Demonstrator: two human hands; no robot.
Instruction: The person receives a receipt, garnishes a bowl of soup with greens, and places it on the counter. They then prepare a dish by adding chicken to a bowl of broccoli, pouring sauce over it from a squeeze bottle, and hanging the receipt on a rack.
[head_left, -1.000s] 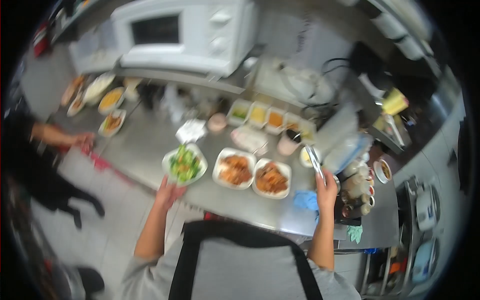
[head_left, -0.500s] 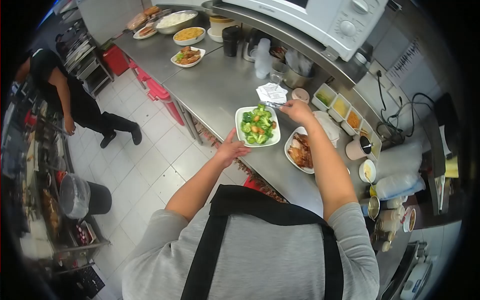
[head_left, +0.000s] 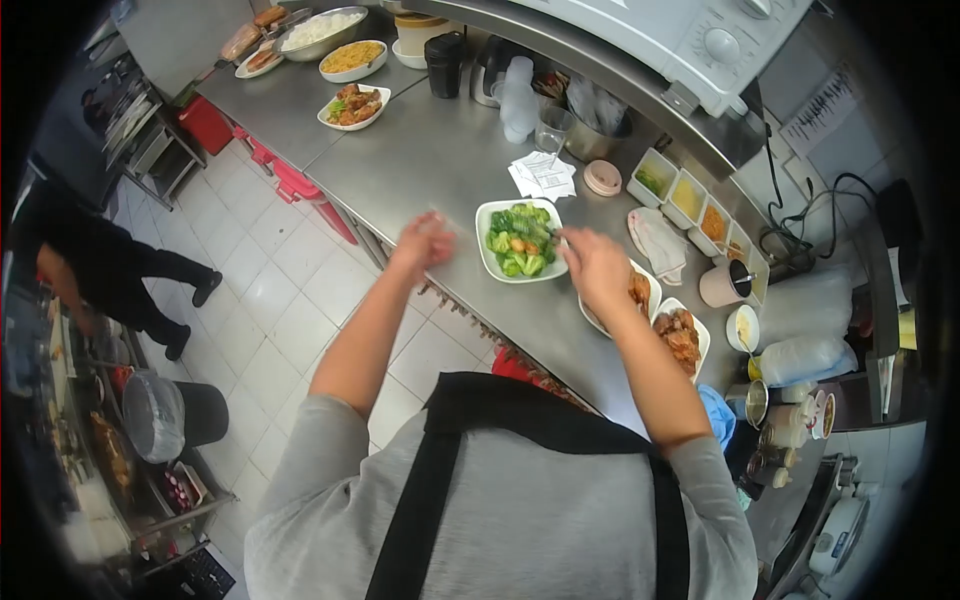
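Plate of broccoli (head_left: 482, 240): on steel counter (head_left: 430, 150), close to its near edge, likely for easy reach of both hands. Left hand (head_left: 424, 240): blurred, just left of the plate and apart from it, nothing seen in it, degree of opening not to be told. Right hand (head_left: 592, 265): at the plate's right rim, fingers bent down; any grip too blurred to tell. Meat plate (head_left: 703, 350): near right, probably lined up alongside. Small tubs (head_left: 690, 205): far right.
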